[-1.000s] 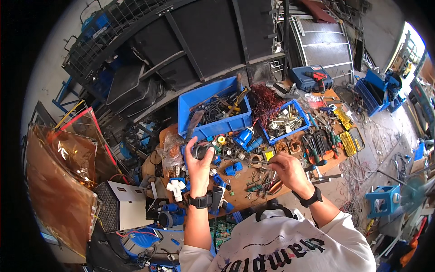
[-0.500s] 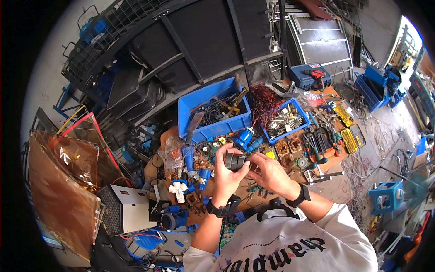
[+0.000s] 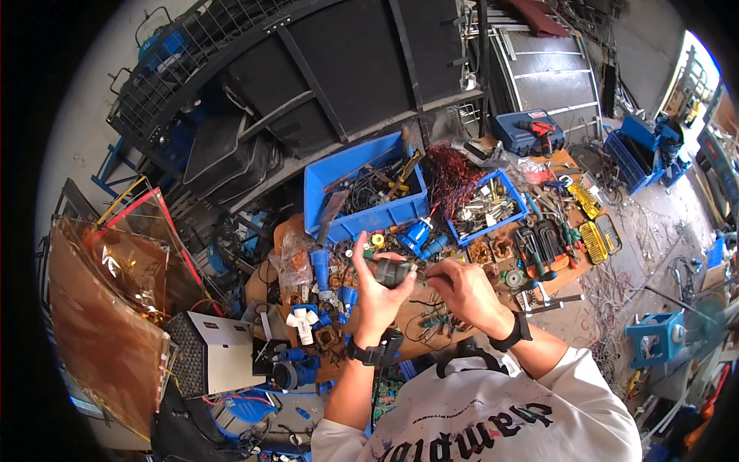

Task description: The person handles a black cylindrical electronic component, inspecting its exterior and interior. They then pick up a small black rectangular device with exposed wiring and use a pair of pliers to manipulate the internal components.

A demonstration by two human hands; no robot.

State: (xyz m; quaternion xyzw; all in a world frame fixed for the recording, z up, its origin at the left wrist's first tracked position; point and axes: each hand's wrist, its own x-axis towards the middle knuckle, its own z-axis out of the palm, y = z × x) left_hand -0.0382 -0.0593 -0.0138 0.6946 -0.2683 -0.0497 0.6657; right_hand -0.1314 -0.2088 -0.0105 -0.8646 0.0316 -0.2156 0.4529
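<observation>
My left hand (image 3: 377,300) grips a short black cylindrical part (image 3: 392,272), its index finger raised along the left side and the thumb pressed on the right. Just right of that part, my right hand (image 3: 462,292) has curled fingers pinched on something small and thin, too hidden to make out. Both are over the cluttered wooden worktable (image 3: 427,323). Around them lie blue pipe fittings (image 3: 322,273), a white tee fitting (image 3: 302,326), a blue cylindrical housing (image 3: 416,237) and scattered small tools.
Behind stand a blue crate (image 3: 323,200) of tools and a blue tray (image 3: 493,204) of metal parts. Hex-key sets (image 3: 593,240) and a drill case (image 3: 512,127) lie at right. A blue stool (image 3: 654,339) stands on the floor. Brown panels (image 3: 100,331) lean at left.
My left hand has shifted right with the black part, and my right hand has moved left toward it. In the last half second the right fingers drew slightly back from it.
</observation>
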